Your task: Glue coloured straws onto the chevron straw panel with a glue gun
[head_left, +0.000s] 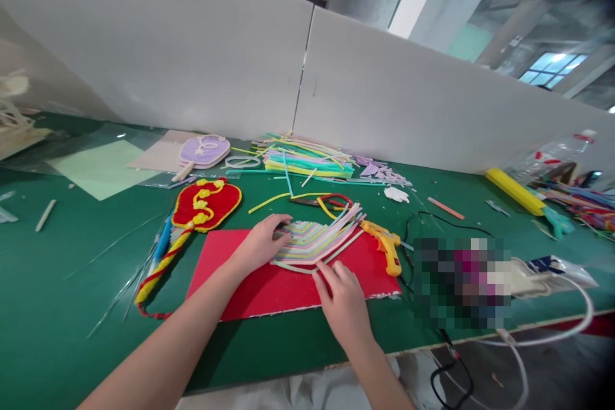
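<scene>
A fan-shaped panel of pastel pipe cleaners (pixel 307 240), bent into nested angled rows, lies on a red board (pixel 230 298). My left hand (pixel 262 243) rests at the panel's left edge, thumb and fingers apart. A pale green pipe cleaner (pixel 294 268) runs along the panel's lower edge, bent near its middle. At that bend my right hand (pixel 342 298) has its thumb and forefinger on either side of the green strip, pinching it. Loose ends of the rows fan out at the upper right, close to a yellow glue gun (pixel 384 245) lying on the board.
Behind the panel lie red-handled scissors (pixel 317 202) and a pile of pipe cleaners (pixel 307 163). A red and yellow fan (pixel 206 205) is at left, a purple fan (pixel 204 152) behind it. Cables (pixel 548 341) trail at right. A white partition (pixel 192 45) borders the green table.
</scene>
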`<move>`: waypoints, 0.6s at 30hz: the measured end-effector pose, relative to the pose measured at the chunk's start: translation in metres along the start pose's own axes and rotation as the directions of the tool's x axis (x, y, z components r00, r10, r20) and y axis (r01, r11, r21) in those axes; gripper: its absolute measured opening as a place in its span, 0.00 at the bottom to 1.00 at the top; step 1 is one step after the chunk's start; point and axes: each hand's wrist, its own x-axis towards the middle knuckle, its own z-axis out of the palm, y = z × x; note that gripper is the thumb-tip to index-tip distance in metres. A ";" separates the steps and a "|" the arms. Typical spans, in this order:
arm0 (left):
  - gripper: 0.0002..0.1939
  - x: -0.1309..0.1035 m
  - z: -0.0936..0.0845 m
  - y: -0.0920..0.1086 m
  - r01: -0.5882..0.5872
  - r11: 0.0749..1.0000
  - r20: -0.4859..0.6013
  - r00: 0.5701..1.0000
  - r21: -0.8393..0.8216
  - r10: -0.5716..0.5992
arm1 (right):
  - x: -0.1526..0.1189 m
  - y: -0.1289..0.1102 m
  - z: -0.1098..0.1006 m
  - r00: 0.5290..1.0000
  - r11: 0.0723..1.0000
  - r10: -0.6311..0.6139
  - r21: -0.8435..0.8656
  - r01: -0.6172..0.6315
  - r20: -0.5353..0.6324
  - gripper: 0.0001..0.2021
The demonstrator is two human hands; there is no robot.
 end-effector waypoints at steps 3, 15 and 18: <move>0.14 0.000 -0.004 0.000 0.037 0.997 -0.077 0.997 0.066 -0.032 | 0.004 0.021 -0.014 0.988 0.970 0.132 0.216 -0.113 -0.079 0.18; 0.13 0.004 -0.009 -0.007 0.129 0.893 -0.178 0.982 0.432 -0.056 | 0.020 0.126 -0.031 0.732 0.733 0.678 -0.016 -0.680 -0.071 0.23; 0.14 0.004 -0.010 -0.006 0.126 0.868 -0.176 0.983 0.480 -0.045 | 0.019 0.123 -0.027 0.708 0.720 0.693 0.094 -0.687 -0.133 0.21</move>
